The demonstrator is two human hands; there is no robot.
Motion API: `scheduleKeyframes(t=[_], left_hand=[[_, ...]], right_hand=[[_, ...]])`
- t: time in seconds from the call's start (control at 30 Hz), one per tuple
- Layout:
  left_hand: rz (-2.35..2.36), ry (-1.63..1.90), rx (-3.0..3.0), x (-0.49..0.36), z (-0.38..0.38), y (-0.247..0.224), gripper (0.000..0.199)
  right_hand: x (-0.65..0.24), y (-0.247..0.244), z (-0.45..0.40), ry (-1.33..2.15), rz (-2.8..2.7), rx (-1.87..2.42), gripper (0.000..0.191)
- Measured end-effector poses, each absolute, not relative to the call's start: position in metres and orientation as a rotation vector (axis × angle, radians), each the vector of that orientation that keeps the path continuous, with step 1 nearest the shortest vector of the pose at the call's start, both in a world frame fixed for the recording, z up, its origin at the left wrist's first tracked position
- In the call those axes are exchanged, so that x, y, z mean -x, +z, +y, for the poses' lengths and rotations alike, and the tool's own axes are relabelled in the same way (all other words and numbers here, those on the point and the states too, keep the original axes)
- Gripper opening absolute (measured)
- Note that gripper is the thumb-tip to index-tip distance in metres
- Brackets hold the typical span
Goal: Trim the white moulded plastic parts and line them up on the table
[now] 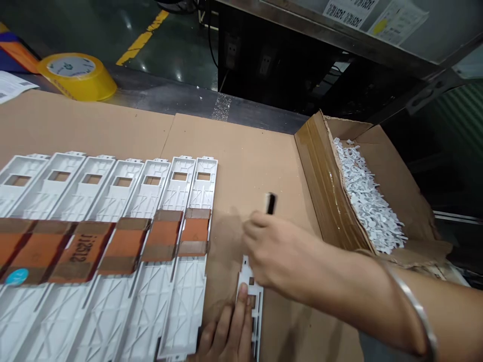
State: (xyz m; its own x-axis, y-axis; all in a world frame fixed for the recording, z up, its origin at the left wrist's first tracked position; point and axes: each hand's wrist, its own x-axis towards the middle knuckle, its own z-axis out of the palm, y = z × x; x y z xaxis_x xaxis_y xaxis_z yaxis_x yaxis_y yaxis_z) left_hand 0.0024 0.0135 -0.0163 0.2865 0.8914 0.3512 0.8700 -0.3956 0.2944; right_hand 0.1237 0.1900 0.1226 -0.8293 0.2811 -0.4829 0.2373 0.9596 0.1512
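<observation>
My right hand (277, 251) is closed around a slim handheld tool (270, 203), whose black and white end sticks out above the fist. Motion blurs it, and its working end is hidden, so I cannot tell its kind. Below that hand lies a narrow white plastic part (257, 322) with square cutouts and a tab at its top. My left hand (228, 332) rests on this part with fingers stretched out, the index fingertip near its upper end. To the left, several long white ribbed plastic panels (184, 301) lie side by side, each with orange-brown tape (195, 229) across its middle.
At right stands an open cardboard box (317, 176) holding many small white plastic pieces (368, 201). A yellow tape roll (81, 78) sits at the back left beside a paper sheet (13, 86). Cardboard (241, 146) covers the table. A metal shelf (339, 37) overhangs the back right.
</observation>
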Motion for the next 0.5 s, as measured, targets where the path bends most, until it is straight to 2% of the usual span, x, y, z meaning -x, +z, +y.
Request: scheduleKeyframes(t=[0.17,0.27,0.33,0.4,0.5], left_hand=[[1.63,0.644,-2.377,0.001,0.011,-0.013,0.052],[1.465,0.615,-2.462,0.011,0.01,-0.012,0.076],[1.356,0.586,-2.603,0.019,0.011,-0.008,0.084],[1.302,0.459,-2.72,0.024,0.014,-0.001,0.078],[1.276,0.271,-2.821,0.029,0.022,0.012,0.06]], right_hand=[[-0.194,0.121,0.151,0.116,2.746,-1.172,0.019],[-0.222,0.106,0.1,-0.18,2.677,-1.608,0.029],[-0.232,0.092,0.061,-0.443,2.624,-1.831,0.031],[-0.239,0.078,0.024,-0.655,2.544,-2.02,0.032],[-0.246,0.06,-0.019,-0.845,2.46,-2.247,0.03]])
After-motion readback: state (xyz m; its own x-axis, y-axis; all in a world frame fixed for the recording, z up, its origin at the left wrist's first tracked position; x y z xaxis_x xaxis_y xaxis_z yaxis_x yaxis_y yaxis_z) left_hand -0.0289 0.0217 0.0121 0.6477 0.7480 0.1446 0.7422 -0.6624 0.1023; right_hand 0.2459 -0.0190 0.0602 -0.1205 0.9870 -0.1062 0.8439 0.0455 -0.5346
